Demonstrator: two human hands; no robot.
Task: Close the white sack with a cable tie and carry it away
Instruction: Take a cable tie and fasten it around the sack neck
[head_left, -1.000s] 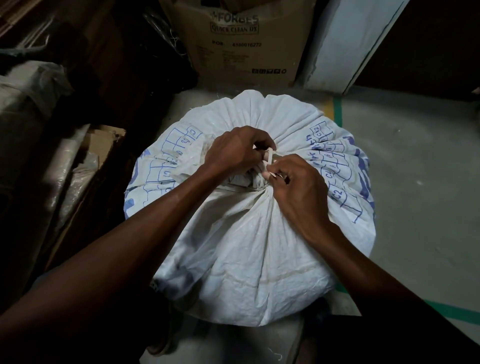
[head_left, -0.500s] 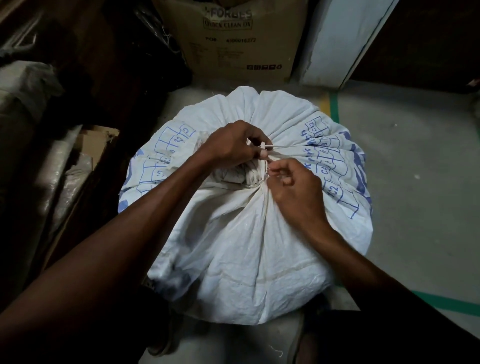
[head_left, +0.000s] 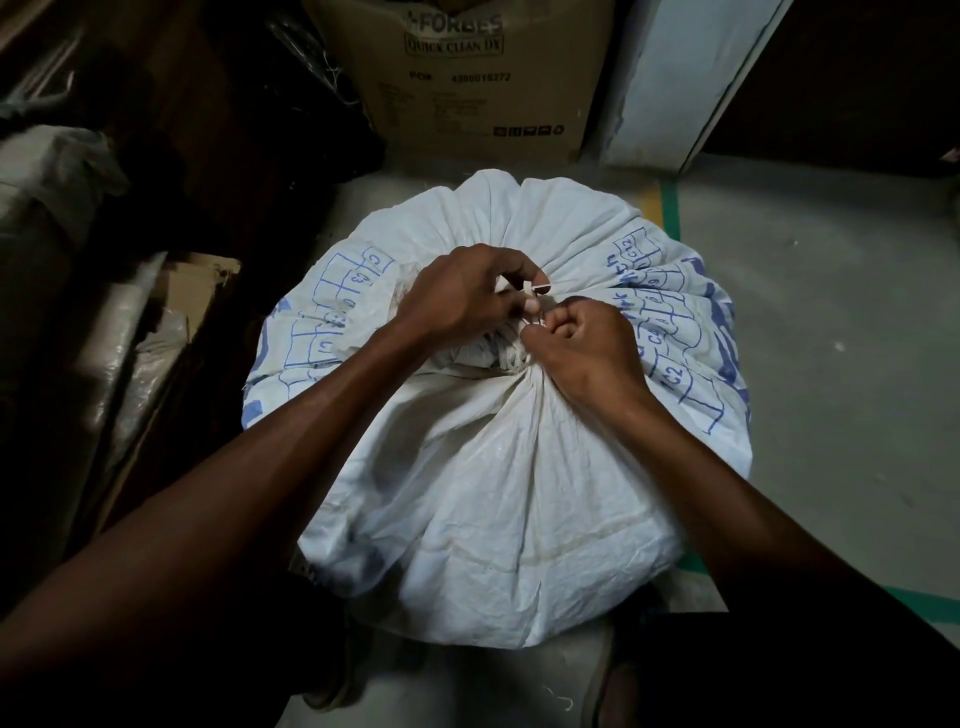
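While the gathered neck of the white sack bunches between my two hands, I see the cable tie lying differently from a second ago: then a pale loop of it stood up between the thumbs, and half a second ago its strap ran out level toward the right. Now only a short pale end shows, poking from under the left fingertips. I judge the strap has been drawn further through its head, so the closing is underway but not finished, and the carrying has not begun.

My left hand curls over the top of the neck and pinches that tie end between thumb and forefinger. My right hand is fisted just beside it, gripping the bunched cloth and apparently a thin bit of the tie; I cannot tell exactly which part.

What shows of the tie points right and slightly away from me, its long axis roughly level. The sack stands upright on the concrete floor, neck up, in front of a cardboard box.
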